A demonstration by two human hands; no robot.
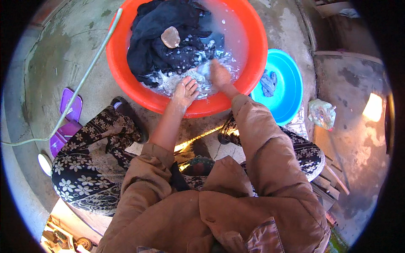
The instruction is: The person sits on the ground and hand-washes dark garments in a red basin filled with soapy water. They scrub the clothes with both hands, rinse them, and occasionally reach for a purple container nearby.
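In front of me stands a large orange-red plastic basin (125, 77) of cloudy, sudsy water. Dark wet cloth (148, 47) fills its left and middle, and a smooth pale-brown lump (171, 37), whose material I cannot tell, rests on top. At the near rim, my left hand (186, 90) is wet, its fingers extended and slightly apart, with nothing visible in it. My right hand (220, 75) is curled and blurred among splashing suds (202, 74) just to the right. Its fingertips are hidden, so whether it grips any cloth cannot be seen.
A blue basin (286, 117) with a small grey-blue cloth (269, 83) stands at the right. Beyond it lies a tied plastic bag (321, 114). A pale green hose (91, 63) runs up to the orange-red basin's left rim, past purple plastic items (71, 104) on the concrete floor (63, 53).
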